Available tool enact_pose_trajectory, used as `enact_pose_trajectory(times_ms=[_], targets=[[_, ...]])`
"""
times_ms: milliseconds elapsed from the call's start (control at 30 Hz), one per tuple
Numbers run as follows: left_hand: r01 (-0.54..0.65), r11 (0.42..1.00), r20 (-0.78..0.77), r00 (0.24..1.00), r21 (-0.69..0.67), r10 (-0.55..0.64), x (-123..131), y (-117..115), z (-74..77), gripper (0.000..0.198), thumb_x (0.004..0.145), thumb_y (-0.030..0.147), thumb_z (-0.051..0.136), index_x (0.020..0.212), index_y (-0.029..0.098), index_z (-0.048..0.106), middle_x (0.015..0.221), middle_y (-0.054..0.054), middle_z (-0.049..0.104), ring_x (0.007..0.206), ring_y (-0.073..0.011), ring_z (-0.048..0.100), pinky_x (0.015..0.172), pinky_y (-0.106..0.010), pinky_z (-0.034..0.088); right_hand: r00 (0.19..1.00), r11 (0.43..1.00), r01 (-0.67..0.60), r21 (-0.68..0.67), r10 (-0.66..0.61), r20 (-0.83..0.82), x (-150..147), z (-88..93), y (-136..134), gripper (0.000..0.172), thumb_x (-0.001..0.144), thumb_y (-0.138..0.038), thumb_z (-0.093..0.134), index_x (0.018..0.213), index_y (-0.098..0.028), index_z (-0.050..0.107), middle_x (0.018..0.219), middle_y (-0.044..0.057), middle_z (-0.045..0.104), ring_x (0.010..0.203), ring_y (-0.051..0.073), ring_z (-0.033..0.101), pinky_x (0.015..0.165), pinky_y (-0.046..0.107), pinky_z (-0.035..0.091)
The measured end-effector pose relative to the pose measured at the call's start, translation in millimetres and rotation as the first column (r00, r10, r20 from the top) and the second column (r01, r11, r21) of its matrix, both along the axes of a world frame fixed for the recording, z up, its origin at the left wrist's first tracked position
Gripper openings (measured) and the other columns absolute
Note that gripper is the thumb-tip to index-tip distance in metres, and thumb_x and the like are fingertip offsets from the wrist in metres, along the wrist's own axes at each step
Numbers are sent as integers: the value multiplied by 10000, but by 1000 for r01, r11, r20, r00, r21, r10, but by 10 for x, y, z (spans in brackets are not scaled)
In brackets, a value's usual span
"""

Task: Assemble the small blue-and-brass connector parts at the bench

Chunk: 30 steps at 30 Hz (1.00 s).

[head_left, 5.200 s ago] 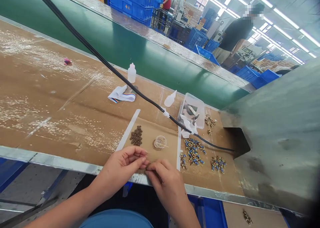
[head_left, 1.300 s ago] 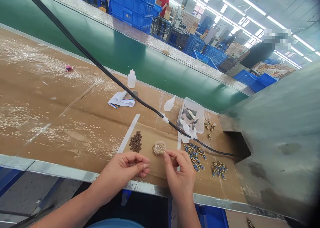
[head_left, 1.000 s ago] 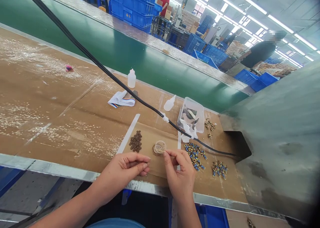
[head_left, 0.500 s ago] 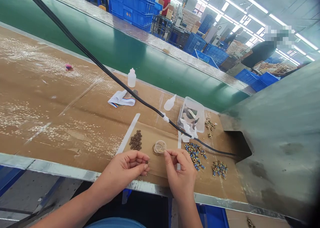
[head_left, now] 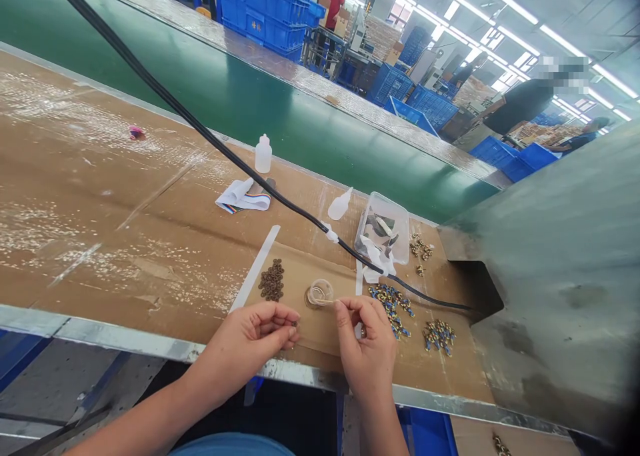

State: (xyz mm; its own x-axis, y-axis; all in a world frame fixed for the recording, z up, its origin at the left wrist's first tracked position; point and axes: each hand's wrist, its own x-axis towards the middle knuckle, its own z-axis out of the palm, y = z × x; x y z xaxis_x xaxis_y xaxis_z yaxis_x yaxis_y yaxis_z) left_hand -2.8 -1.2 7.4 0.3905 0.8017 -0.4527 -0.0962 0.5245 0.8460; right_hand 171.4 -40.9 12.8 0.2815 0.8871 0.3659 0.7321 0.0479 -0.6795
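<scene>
My left hand is closed in a pinch at the bench's front edge, on a small dark piece mostly hidden by the fingertips. Thumb and forefinger of my right hand pinch a thin stick, whose far end reaches the small clear cup. The cup sits on brown paper between white tape strips. Left of it lies a pile of brown round pieces. Small blue and gold parts are heaped beyond my right hand, with a second heap further right.
A black cable crosses above the bench. Behind stand a white bottle, a tipped bottle, a striped band and a clear box. A metal panel rises at right. People are beyond the green belt.
My right hand has shifted slightly right with the stick, and more of the stick shows over the cup's near rim. My left hand has hardly moved.
</scene>
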Motion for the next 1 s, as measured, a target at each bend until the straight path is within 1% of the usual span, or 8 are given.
enact_pose_trajectory(times_ms=[100,200,267,400,467,667,800,1000], targets=[[-4,1000,13,1000,-3,4,-4,-8,-12,165,664,220,718,804,149,667,740,-31,748,734,-193,713,758,-318,565,999,998,44,49,-43,-25,37,25,-39,104,859,-260,570,802,-195,629,774,17,597,656,130,522,630,259,429],[-9,1000,19,1000,-3,9,-5,-15,-18,153,672,217,716,802,152,667,738,-27,747,730,-185,711,753,-307,566,997,994,64,83,-60,-54,42,91,-105,83,851,-239,582,790,-196,620,758,11,586,666,131,522,633,254,423],[-11,1000,20,1000,-7,11,-7,-19,-19,148,679,212,713,807,151,667,738,-26,747,739,-186,713,764,-310,566,997,995,51,86,-46,-59,16,143,-149,84,848,-213,584,770,-197,610,734,2,570,658,127,517,632,250,415],[-3,1000,23,1000,-13,4,-11,-18,-11,155,686,210,713,824,154,672,755,-25,749,772,-196,717,785,-318,563,998,996,-31,80,35,-53,-74,203,-197,88,841,-179,583,761,-205,609,705,-10,561,639,123,513,614,245,407],[-10,1000,26,1000,-20,11,-8,-15,-2,157,675,209,718,814,152,675,753,-24,749,766,-194,717,783,-315,563,996,996,-63,64,67,-57,-116,201,-203,92,841,-171,578,765,-209,615,703,-11,565,644,122,519,615,242,412],[-33,999,39,999,-34,34,1,-18,3,170,642,211,738,787,150,675,732,-18,750,725,-179,713,765,-300,565,993,995,-102,23,103,-49,-176,179,-217,93,846,-176,572,780,-213,626,710,-1,566,665,129,525,609,241,429],[-27,999,41,999,-28,28,-4,-21,-6,176,641,222,742,789,154,674,736,-23,752,727,-185,714,756,-304,565,993,995,-102,-6,101,-57,-191,189,-228,86,844,-176,574,794,-215,633,731,3,578,683,127,534,618,240,440],[-26,999,39,999,-30,27,-3,-16,-10,193,631,238,752,790,156,678,750,-33,755,739,-201,717,777,-335,565,994,995,-96,-6,96,-50,-195,186,-235,88,845,-183,571,798,-214,639,734,5,576,683,128,535,612,242,440]])
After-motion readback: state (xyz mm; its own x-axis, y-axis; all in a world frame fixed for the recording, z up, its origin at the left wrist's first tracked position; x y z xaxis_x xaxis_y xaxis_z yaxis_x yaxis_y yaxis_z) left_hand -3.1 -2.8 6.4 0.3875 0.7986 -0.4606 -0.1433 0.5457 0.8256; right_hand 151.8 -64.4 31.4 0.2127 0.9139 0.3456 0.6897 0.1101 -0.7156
